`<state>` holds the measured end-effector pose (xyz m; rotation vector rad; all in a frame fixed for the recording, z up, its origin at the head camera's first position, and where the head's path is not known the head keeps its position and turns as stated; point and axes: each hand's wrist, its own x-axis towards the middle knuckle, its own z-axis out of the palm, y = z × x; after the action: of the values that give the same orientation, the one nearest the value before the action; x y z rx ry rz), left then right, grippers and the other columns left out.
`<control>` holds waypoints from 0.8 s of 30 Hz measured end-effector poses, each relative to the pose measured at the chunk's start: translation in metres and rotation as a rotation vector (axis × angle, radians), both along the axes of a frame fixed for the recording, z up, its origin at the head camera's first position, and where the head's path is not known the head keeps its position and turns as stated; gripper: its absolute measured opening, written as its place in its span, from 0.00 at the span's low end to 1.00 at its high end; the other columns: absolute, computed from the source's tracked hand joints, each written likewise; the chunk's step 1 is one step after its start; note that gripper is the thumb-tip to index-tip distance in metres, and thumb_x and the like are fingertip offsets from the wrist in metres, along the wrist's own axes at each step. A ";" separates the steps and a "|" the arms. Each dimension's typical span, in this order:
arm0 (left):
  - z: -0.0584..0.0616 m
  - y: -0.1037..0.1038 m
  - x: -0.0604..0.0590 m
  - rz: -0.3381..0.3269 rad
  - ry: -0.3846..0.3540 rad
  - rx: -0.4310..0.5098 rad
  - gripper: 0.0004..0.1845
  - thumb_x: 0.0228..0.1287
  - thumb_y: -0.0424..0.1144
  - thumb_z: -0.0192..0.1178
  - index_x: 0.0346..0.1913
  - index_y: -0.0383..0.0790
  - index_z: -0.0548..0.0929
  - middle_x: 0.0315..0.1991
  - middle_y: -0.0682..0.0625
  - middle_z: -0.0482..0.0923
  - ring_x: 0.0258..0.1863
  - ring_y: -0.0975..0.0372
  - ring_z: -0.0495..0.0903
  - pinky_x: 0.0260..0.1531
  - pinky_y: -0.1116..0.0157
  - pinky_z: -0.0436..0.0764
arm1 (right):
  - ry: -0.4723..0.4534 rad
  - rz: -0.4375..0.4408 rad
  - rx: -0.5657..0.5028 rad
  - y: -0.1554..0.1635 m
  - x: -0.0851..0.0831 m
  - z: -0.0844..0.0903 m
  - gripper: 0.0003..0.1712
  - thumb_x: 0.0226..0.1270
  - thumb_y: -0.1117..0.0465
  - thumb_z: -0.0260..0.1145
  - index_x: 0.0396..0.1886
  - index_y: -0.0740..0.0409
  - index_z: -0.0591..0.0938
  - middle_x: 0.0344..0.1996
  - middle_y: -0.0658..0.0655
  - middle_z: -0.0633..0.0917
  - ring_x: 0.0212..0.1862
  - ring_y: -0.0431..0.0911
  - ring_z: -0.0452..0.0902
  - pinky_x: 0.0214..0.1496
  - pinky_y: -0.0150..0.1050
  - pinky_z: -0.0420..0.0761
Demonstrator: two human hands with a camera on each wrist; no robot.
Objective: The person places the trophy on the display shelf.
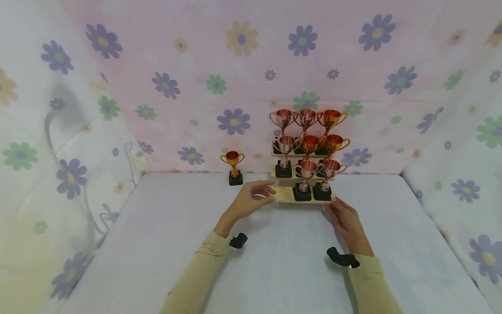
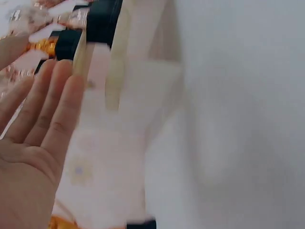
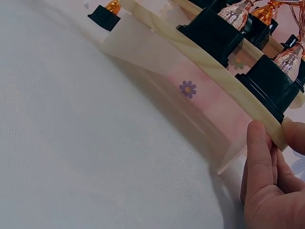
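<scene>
A three-tier display stand with pale wooden shelves [image 1: 283,193] on clear supports bears several small trophy cups. Two rose-gold trophies [image 1: 303,186] on black bases stand at the right of the lowest shelf, whose left part is bare. My right hand [image 1: 347,220] pinches that shelf's right end, thumb above and fingers [image 3: 258,152] below. At the shelf's left end is my left hand [image 1: 251,198], fingers [image 2: 66,102] nearly straight and holding nothing; whether they touch the wood I cannot tell. A lone gold trophy [image 1: 233,168] stands on the table, left of the stand.
The upper two shelves carry rose-gold and gold trophies, three on each. White cloth covers the table [image 1: 176,244]. Close behind the stand hangs a pink flowered backdrop [image 1: 188,126], with flowered side panels at left and right.
</scene>
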<state>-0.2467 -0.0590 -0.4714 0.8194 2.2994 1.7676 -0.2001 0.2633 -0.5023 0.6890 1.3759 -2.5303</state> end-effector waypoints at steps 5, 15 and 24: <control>-0.001 -0.046 0.002 0.095 0.004 -0.122 0.20 0.66 0.33 0.68 0.59 0.32 0.82 0.48 0.39 0.87 0.46 0.55 0.87 0.50 0.63 0.86 | -0.012 -0.002 0.009 0.000 -0.001 0.002 0.36 0.83 0.57 0.52 0.83 0.52 0.50 0.67 0.51 0.69 0.57 0.36 0.75 0.64 0.26 0.76; -0.005 -0.088 -0.003 0.421 0.035 -0.017 0.13 0.67 0.32 0.67 0.51 0.29 0.85 0.41 0.37 0.85 0.38 0.50 0.86 0.34 0.73 0.85 | -0.012 0.007 0.014 -0.002 0.003 0.002 0.36 0.83 0.58 0.50 0.83 0.53 0.50 0.70 0.52 0.66 0.56 0.35 0.76 0.64 0.26 0.76; -0.004 -0.094 -0.009 0.636 -0.037 0.108 0.14 0.60 0.27 0.71 0.49 0.27 0.84 0.43 0.33 0.83 0.39 0.57 0.85 0.35 0.77 0.84 | -0.010 0.001 0.007 -0.002 0.003 0.001 0.36 0.83 0.57 0.51 0.83 0.53 0.50 0.73 0.54 0.65 0.56 0.35 0.75 0.63 0.26 0.77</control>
<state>-0.2559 -0.1528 -0.4757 0.0413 2.6438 2.1179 -0.1973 0.2613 -0.5015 0.7010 1.3821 -2.5191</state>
